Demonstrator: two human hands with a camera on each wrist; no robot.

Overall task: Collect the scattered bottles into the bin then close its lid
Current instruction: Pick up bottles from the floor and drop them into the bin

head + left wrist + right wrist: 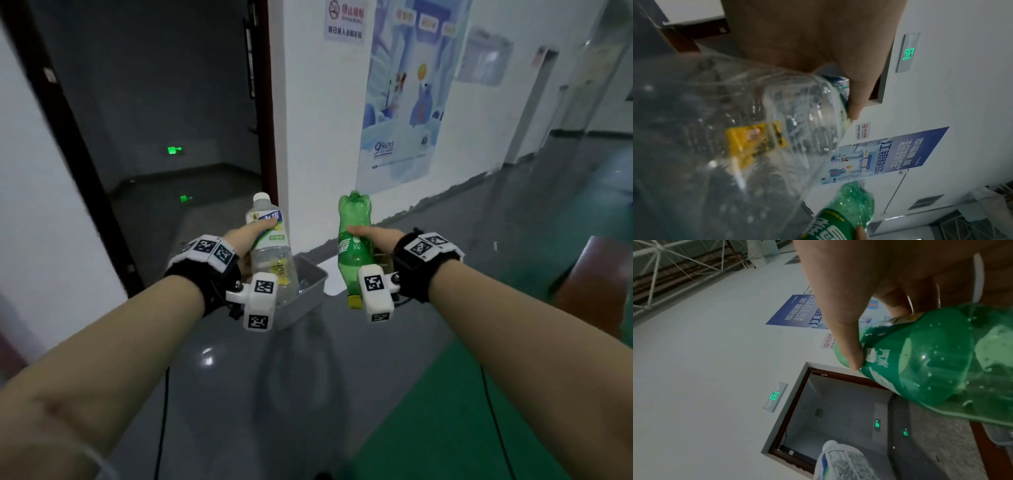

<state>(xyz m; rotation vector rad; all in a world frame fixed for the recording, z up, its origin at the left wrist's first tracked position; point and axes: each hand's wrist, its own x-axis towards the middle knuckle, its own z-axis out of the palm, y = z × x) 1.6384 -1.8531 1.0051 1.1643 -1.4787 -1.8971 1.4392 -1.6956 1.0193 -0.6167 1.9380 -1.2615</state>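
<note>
My left hand (251,236) grips a clear plastic bottle (270,246) with a white cap and a blue-and-white label, cap end up. In the left wrist view this clear bottle (760,129) fills the frame, my thumb (857,97) lying over its label. My right hand (371,240) grips a green soda bottle (352,246), its yellow cap pointing down. The right wrist view shows the green bottle (931,356) under my thumb (846,344). Both bottles hang above a grey open bin (308,301) on the floor, partly hidden by the left bottle.
A white flat piece (334,274), perhaps the bin's lid, lies just behind the bin. A white wall with a poster (404,102) stands ahead, a dark doorway (171,120) to its left. A brown object (596,287) sits on the floor at right.
</note>
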